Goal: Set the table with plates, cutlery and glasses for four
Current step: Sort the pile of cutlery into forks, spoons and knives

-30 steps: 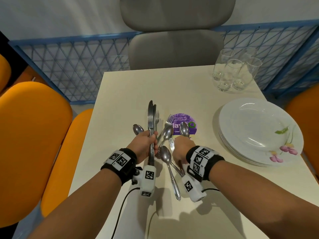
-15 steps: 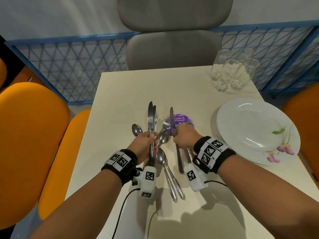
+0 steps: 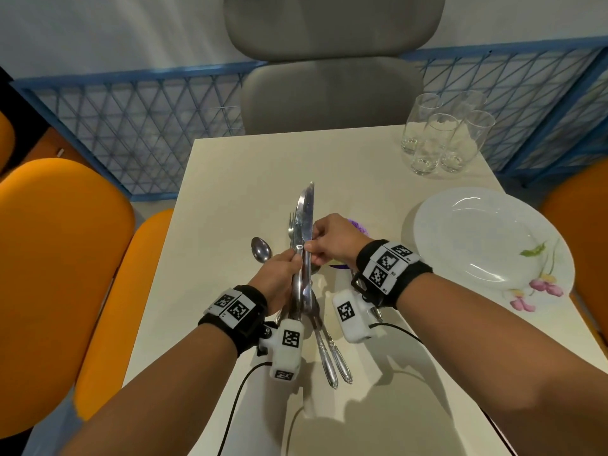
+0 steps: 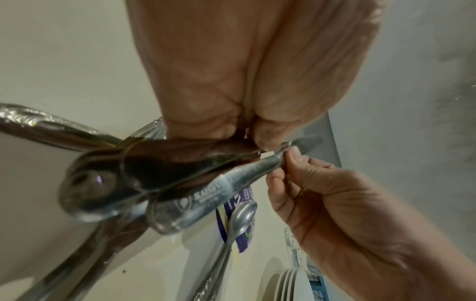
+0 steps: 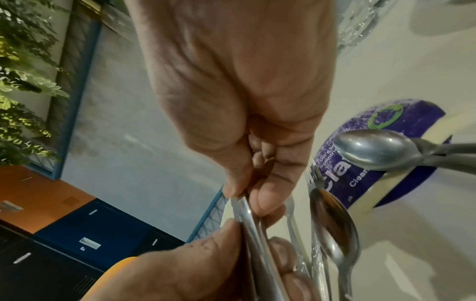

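Gripping the cutlery bundle (image 3: pixel 301 274) upright in my left hand (image 3: pixel 279 274), my right hand (image 3: pixel 329 240) pinches a knife (image 3: pixel 306 222) at mid-blade; slick, stiff steel, better held by the handle. Plates (image 3: pixel 487 238) wait at three o'clock.

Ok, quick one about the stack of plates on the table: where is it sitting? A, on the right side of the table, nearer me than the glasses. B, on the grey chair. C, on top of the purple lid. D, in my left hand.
A: the head view shows the plates resting on the right side of the table, with the glasses grouped farther back in the far right corner.
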Tool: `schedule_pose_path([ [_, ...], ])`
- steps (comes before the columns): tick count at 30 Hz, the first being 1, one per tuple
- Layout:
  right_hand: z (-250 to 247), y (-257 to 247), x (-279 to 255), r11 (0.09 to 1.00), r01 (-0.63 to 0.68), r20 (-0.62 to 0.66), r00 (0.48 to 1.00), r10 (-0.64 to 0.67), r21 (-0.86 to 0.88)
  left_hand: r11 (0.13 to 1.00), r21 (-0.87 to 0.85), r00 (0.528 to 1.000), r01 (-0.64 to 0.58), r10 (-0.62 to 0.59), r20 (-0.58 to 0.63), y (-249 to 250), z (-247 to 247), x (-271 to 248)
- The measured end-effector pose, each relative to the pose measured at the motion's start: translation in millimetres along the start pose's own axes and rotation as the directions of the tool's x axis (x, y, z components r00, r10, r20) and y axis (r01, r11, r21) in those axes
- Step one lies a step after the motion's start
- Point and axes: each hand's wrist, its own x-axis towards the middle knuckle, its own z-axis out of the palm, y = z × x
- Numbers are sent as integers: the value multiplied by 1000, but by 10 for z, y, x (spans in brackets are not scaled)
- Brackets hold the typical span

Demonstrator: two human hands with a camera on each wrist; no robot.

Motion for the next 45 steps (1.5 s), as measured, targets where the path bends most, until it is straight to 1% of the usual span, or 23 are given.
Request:
schedule_pose_path([
  [2,27,7,22,1000,-12,-8,1000,12,22,1000,-12,1000,4,-4,6,1,6,-6],
  [7,33,8,48,1000,-23,32,999,22,18,1000,-14,1000,16,-16,-13,7,30,3],
  [11,61,67,103,998,-21,-49,999,23,57,999,-47,1000,22,-22,-11,20,55,30],
  [14,78,104,119,996,-6,-86,996,14,91,998,-56,999,38,-38,-2,20,60,38],
  [18,84,170,85,999,36,-117,993,-34,16,994,-104,998,40,-44,-37,19,71,56],
  [19,94,180,53,999,27,-86,996,-26,19,992,-121,998,33,-39,-44,30,88,61],
  [21,134,198,-19,991,-12,62,998,4,132,987,-160,997,16,-27,-70,61,95,83],
  [23,173,211,-82,967,-72,216,976,18,246,984,-179,994,-16,-3,-105,93,81,125],
  [25,188,237,-116,946,-130,315,949,31,298,984,-173,993,-37,16,-121,119,71,150],
  [27,192,262,-141,926,-182,405,913,35,330,988,-144,989,-54,33,-144,145,78,156],
  [28,202,278,-140,928,-181,426,904,27,325,989,-134,987,-63,41,-156,159,88,150],
  [31,267,286,-164,982,-53,335,942,-12,183,994,-98,987,-55,40,-153,158,113,177],
  [33,311,305,-156,993,0,284,958,-35,122,999,-9,986,-48,46,-158,141,120,199],
  [36,348,326,-164,992,26,258,964,-57,122,990,123,982,-69,90,-169,142,150,227],
  [38,332,329,-202,993,36,269,961,-65,110,964,252,972,-89,139,-188,204,181,214],
  [39,308,337,-234,994,33,278,959,-62,107,958,271,966,-97,156,-204,232,164,238],
  [40,278,355,-269,994,25,290,956,-54,105,968,228,963,-107,158,-218,265,142,268],
  [42,204,391,-358,994,-5,312,950,-29,106,988,72,957,-139,152,-248,363,88,321],
  [43,169,417,-404,994,-17,322,947,-18,108,987,-14,952,-158,148,-269,411,65,339],
  [45,108,453,-491,993,-29,334,943,-11,114,963,-183,951,-195,141,-274,502,36,348],
])
